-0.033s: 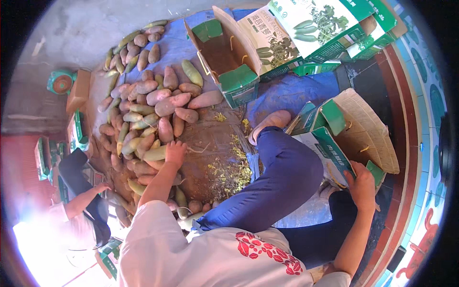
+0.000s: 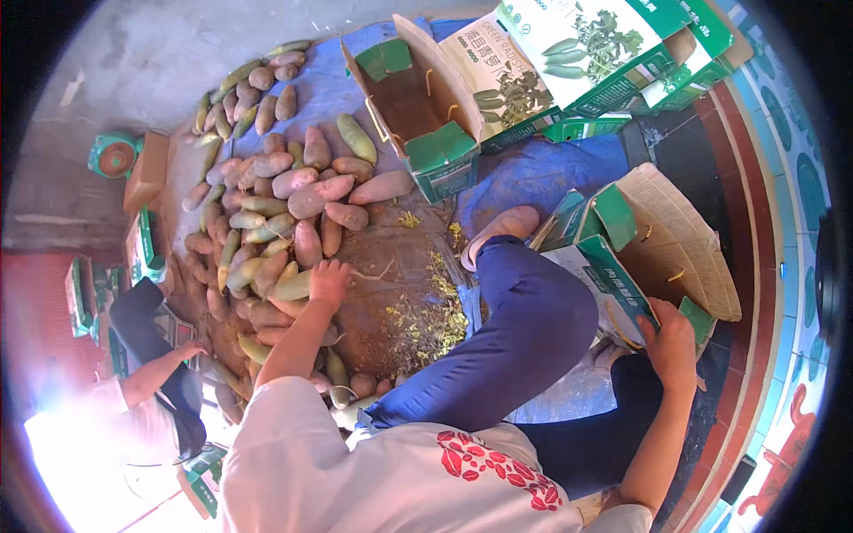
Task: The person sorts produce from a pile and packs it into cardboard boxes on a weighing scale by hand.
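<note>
Shift: my left hand [image 2: 330, 282] has edged slightly rightward, and the pale-green radish [image 2: 293, 286] under it, with a thin root [image 2: 378, 270] beyond my fingers, appears to have gone along; my right hand [image 2: 673, 348] looks unchanged.
Left grip: narrow, my fingers curled over one end of the radish; my own hand hides how they wrap underneath.
Radish: at the right edge of the heap [image 2: 306, 197], its exposed end pointing left and touching the others.
Right grip: on the near rim of the open carton [image 2: 613, 280]; some fingers are hidden, so I cannot tell how tightly they close.
Open carton: to my right, tilted in view, with green flaps and a broad tan flap [image 2: 689, 226] folded outward.
Heap: long green and pinkish roots piled together, left of my raised leg [image 2: 533, 306].
Ground: a blue sheet [image 2: 555, 182], soiled brown beside the heap, with yellow-green leaf scraps [image 2: 440, 311] strewn over it.
Far side: another open box [image 2: 442, 149], flaps up, next to printed white-and-green boxes [image 2: 591, 53].
Left edge: another person's hand [image 2: 189, 350] reaches near the heap's lower-left part.
</note>
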Motion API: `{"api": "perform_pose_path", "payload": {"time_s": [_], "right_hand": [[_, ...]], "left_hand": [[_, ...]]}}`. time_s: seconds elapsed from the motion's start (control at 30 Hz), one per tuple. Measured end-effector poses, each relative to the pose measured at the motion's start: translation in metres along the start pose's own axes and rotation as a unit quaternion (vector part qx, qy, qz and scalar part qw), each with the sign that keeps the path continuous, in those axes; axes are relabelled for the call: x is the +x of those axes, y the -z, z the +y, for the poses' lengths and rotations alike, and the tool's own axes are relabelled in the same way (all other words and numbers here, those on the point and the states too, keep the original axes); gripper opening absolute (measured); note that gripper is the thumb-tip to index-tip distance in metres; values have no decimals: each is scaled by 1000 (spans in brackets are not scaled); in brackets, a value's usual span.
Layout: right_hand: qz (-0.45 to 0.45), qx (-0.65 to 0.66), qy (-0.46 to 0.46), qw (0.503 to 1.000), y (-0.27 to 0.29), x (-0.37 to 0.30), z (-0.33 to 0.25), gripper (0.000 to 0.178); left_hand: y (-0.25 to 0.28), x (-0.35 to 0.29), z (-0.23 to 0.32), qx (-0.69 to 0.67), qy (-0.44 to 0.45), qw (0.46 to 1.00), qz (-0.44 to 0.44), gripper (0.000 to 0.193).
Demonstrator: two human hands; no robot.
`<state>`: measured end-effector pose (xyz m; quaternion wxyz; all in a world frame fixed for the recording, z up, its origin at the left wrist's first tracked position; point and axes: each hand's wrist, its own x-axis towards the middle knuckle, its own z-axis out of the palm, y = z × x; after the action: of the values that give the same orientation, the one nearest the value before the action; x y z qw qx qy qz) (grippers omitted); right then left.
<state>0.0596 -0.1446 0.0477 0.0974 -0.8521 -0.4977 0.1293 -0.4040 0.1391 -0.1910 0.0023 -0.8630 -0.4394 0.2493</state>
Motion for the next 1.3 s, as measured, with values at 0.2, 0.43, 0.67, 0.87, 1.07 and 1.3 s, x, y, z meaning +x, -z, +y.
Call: {"api": "perform_pose_path", "payload": {"time_s": [0.2,0.43,0.67,0.87,1.07,1.3], "right_hand": [[-12,19,14,1000,6,-4,-6,25],[-10,1,43,999,-2,-13,-3,24],[-6,3,60,998,-3,-18,0,22],[-7,-34,60,998,-10,-21,9,22],[-16,-27,63,998,-15,-17,7,24],[-63,-31,44,997,-10,-19,5,25]], "left_hand": [[0,34,23,-224,127,950,177,18],[-8,26,71,-245,118,957,100,22],[-6,31,54,-190,70,977,-72,25],[29,25,96,-215,-9,957,-194,26],[12,26,98,-87,-139,986,0,43],[63,28,89,-137,-42,990,19,47]]}}
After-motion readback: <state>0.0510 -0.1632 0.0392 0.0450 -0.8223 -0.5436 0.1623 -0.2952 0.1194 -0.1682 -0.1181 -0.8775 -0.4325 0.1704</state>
